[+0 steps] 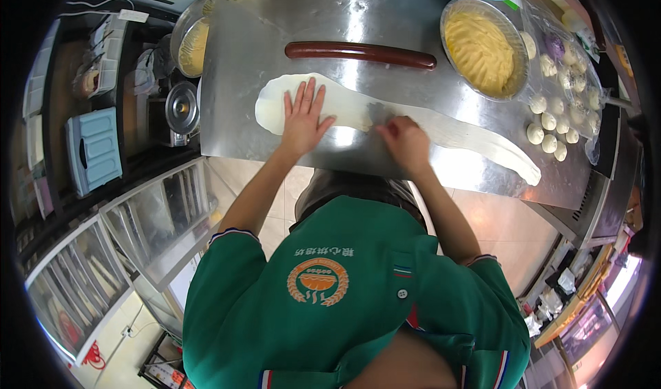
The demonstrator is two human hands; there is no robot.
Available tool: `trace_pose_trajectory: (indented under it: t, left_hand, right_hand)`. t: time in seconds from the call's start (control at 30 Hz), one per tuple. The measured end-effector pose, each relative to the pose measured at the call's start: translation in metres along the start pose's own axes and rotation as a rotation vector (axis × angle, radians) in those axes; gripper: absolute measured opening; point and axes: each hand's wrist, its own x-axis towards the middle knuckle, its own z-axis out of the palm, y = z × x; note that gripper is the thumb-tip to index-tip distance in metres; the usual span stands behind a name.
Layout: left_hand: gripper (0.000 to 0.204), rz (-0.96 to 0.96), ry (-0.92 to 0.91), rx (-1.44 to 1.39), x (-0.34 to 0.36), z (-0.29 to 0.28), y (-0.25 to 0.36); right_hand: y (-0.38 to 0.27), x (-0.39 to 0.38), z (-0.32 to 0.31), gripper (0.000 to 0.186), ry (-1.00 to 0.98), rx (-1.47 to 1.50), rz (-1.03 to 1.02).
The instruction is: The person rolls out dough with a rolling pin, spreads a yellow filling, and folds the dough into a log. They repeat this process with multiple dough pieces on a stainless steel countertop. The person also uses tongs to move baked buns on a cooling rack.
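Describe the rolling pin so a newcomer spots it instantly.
On the metal table, find the long dough sheet under the left hand. Just beyond it lies the rolling pin: a smooth, reddish-brown rod, far darker than the pale dough.

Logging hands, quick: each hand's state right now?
Left hand: open, flat on the long white dough sheet.
Right hand: fingers curled; any hold cannot be told.

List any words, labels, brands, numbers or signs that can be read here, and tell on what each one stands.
Green shirt: a line of characters on the chest; wording not copied here.
Round orange logo on the shirt: small lettering, also not copied.
Red and white print at lower left: too small to read.
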Motion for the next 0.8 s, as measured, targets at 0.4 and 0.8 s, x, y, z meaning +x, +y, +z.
trace_pose_trajectory:
  t: [0.4, 0.8]
  left_hand:
    - [0.062, 0.127, 0.097, -0.343, 0.011, 0.012, 0.032]
    - [0.042, 0.131, 0.191, -0.502, 0.038, 0.010, 0.103]
  right_hand:
    - [-0.062, 0.021, 0.029, 0.011, -0.065, 1.398, 0.521]
    - [-0.013, 0.031, -0.020, 0.010, -0.048, 0.971, 0.376]
